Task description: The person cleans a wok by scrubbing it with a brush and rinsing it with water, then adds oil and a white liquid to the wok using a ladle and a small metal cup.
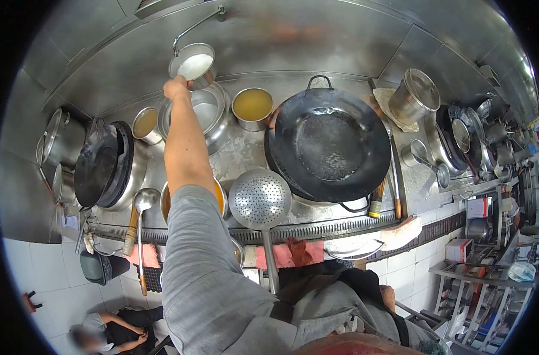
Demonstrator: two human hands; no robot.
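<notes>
The left hand (178, 87), closed at the metal pot (209, 78) in the upper left, is too small to make out finger by finger. The forearm (186, 139) hides part of the basin (221, 133), and the grey sleeve (189, 236) covers most of an orange-filled vessel (221, 195). Of the right hand (388, 299), lower right, only a sliver shows. A co-worker's head (85, 340), lower left, is blurred; the bottom edge cuts off the wearer's head (340, 344).

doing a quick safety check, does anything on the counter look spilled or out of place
Two things stand out. The counter looks wet and streaky near the pot of yellow liquid, perhaps from splashes. The strainer has its handle jutting past the front edge, where it might get bumped.
</notes>
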